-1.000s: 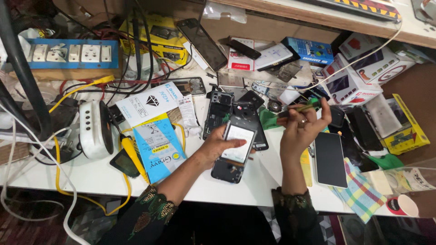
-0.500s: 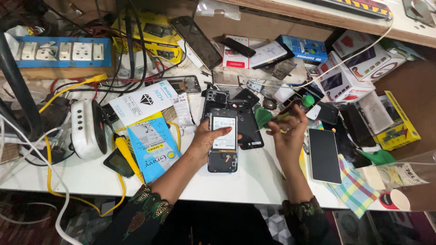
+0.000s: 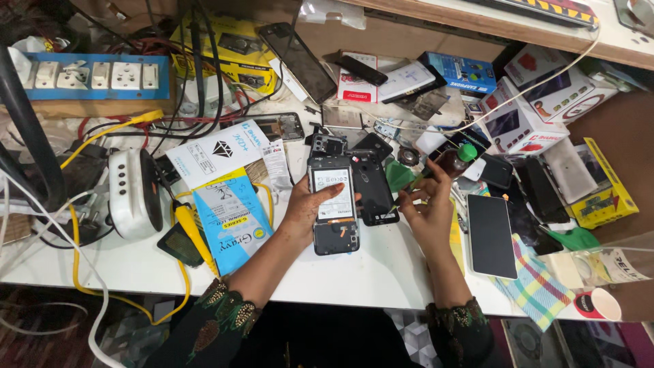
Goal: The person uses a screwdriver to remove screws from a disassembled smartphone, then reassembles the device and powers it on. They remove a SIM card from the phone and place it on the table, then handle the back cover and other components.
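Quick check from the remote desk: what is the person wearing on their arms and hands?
Both hands are bare: no gloves, and no rings or watch that I can make out. The left hand and right hand come out of dark, near-black sleeves that end near the elbows. Each sleeve carries green and gold patterned embroidery, denser toward the cuff. No cables or markings on the arms.

Left hand (image 3: 310, 208) rests on an opened phone (image 3: 333, 204) lying on the white bench (image 3: 381, 272); right hand (image 3: 429, 211) pinches a green pick (image 3: 400, 176) beside a black back cover (image 3: 372, 187).
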